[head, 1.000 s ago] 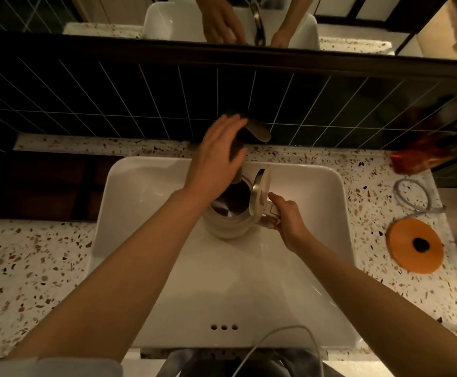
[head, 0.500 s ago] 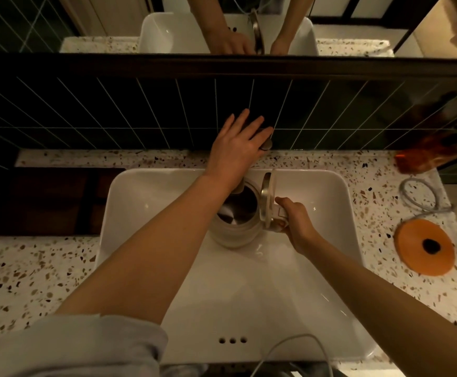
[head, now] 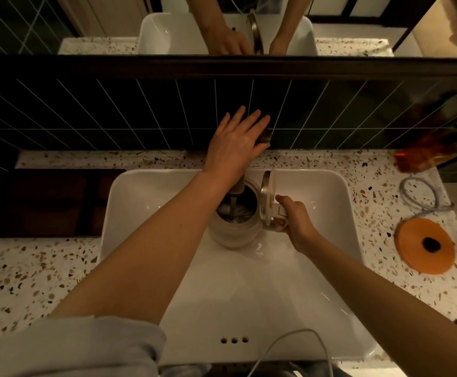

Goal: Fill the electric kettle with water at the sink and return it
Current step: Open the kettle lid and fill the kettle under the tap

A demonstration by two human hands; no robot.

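We see a speckled terrazzo bench (head: 31, 268) — cream stone flecked with brown and black chips — carrying a glossy white rectangular sink (head: 331, 213) with rounded corners and three small overflow holes in its near wall. Behind it runs a wall of dark glazed tiles (head: 113, 110) set in narrow upright strips with pale grout, and above that a mirror (head: 358, 25) repeats the basin and both hands.

The electric kettle (head: 232, 229), a smooth cream cylinder, stands inside the sink toward its far side, under the tap (head: 239, 183). Its round, metal-lined lid (head: 267, 197) is tipped upright on the handle side, and a thin stream of water (head: 233, 206) falls into the dark, shiny interior.

Our right hand (head: 295, 219) is clenched around the kettle's handle. Our left hand (head: 235, 148) lies flat and released, fingers spread, over the dark tap lever (head: 264, 137) at the back of the basin; we cannot tell how firmly it presses. A soft grey sleeve (head: 72, 346) covers that upper arm.

On the bench to the right sits a flat orange disc (head: 426, 246) with a dark centre — the kettle's base — and beyond it a coiled grey cord (head: 423, 194). A thin white cable (head: 290, 346) arcs across the near edge.
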